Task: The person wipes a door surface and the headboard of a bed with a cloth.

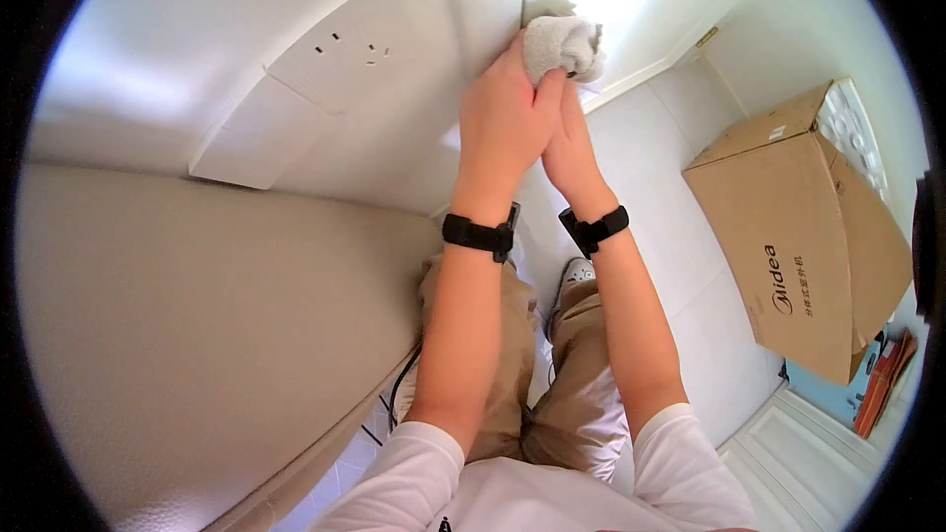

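A bunched pale grey cloth (558, 45) is held up in front of me at the top centre, close to the white wall edge. My left hand (505, 118) is closed on its lower left side, with the thumb pointing up toward the cloth. Pressed close against it is my right hand (568, 146), closed at the cloth's lower edge. Some of its fingers are hidden behind the left hand and the cloth. Each wrist wears a black strap.
A white wall socket panel (330, 49) is at left, above a beige padded surface (217, 315). On the tiled floor (641, 167) at right stands a large open cardboard box (788, 227). A blue item (833, 384) lies beside it.
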Demonstrator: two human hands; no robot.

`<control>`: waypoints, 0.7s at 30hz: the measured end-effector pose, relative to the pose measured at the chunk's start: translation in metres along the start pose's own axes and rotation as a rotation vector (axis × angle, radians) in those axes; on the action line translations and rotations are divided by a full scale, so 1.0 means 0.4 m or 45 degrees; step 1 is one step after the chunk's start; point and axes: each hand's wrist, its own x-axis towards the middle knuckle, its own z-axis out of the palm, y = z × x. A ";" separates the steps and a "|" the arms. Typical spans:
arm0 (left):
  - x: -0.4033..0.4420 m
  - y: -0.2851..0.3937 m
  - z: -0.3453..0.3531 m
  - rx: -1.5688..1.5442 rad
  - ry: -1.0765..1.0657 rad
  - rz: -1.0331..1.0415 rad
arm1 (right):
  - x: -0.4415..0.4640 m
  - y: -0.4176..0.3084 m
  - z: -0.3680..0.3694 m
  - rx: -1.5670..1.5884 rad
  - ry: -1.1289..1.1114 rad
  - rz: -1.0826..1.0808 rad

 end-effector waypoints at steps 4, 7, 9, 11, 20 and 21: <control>-0.006 0.006 0.005 0.193 -0.176 -0.150 | -0.035 0.047 -0.030 -0.053 -0.102 0.218; -0.018 -0.004 0.002 0.334 -0.220 -0.177 | -0.050 0.067 -0.043 -0.184 -0.095 0.186; -0.014 0.000 0.007 0.354 -0.191 -0.161 | -0.039 0.069 -0.056 -0.194 -0.020 0.147; -0.010 -0.001 0.005 0.393 -0.221 -0.120 | -0.017 0.067 -0.077 -0.357 0.021 0.017; -0.027 -0.046 0.007 0.339 -0.285 -0.102 | 0.004 0.066 -0.131 -0.526 0.323 -0.065; -0.032 -0.044 0.002 0.333 -0.273 -0.082 | 0.001 0.063 -0.129 -0.550 0.319 -0.131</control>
